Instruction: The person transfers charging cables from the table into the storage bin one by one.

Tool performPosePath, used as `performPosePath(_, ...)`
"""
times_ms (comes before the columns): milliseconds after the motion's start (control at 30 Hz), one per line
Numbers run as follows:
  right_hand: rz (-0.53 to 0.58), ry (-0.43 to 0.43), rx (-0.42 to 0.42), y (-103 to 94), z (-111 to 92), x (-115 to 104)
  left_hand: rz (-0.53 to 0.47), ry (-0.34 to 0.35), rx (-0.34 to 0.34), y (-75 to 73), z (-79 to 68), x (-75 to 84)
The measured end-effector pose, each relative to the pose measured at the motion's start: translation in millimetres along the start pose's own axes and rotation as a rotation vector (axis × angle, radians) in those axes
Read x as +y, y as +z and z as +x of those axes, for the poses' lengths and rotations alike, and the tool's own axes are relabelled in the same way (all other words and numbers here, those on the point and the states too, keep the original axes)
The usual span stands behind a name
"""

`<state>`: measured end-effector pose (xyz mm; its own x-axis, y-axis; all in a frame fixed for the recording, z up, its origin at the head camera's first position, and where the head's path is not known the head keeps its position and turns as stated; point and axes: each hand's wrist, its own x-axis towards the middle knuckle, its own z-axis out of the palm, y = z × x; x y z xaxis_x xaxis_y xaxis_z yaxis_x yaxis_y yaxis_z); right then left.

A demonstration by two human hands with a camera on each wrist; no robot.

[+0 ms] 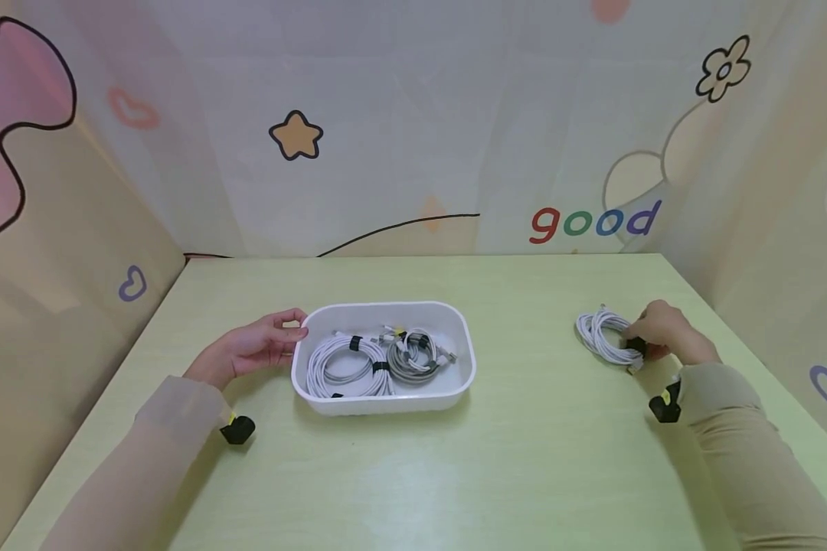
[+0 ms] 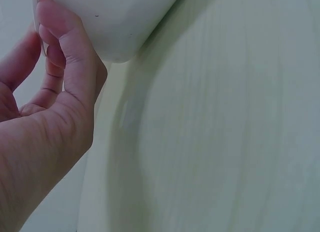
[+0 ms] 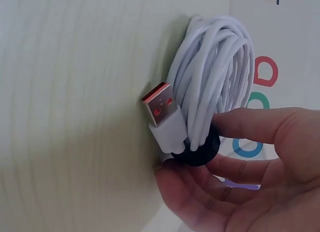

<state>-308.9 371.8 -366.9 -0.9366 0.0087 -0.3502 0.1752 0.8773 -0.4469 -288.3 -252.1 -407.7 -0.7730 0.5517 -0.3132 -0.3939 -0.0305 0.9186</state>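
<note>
A white plastic bin (image 1: 386,403) stands left of the table's middle. My left hand (image 1: 265,344) pinches the rim at its left end, thumb and fingers on either side of the wall in the left wrist view. Inside lie a large white coiled cable (image 1: 317,367) with black ties and a smaller grey-white coil (image 1: 413,375). Over on the right, my right hand (image 1: 665,333) grips a coiled white USB cable (image 3: 210,67) by its black strap (image 3: 202,149). The cable's USB plug (image 3: 162,107), with an orange-red inside, sticks out beside the strap.
The pale wood-grain table (image 1: 413,474) carries the bin and the coil. Patterned cloth (image 1: 400,153) hangs behind it and along both sides. Small black wrist devices (image 1: 237,430) sit under both sleeve cuffs, just above the tabletop.
</note>
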Motion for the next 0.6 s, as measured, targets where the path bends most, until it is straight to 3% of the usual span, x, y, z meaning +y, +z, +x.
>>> performPosePath(233, 0.003, -0.083, 0.109, -2.8, -2.8, -3.7, -0.008, -0.005, -0.001, -0.1, 0.4, 0.0)
performPosePath(600, 0.047, -0.074, 0.036, -1.4, -0.8, -12.1, 0.000, -0.009, 0.000, -0.1, 2.6, -0.9)
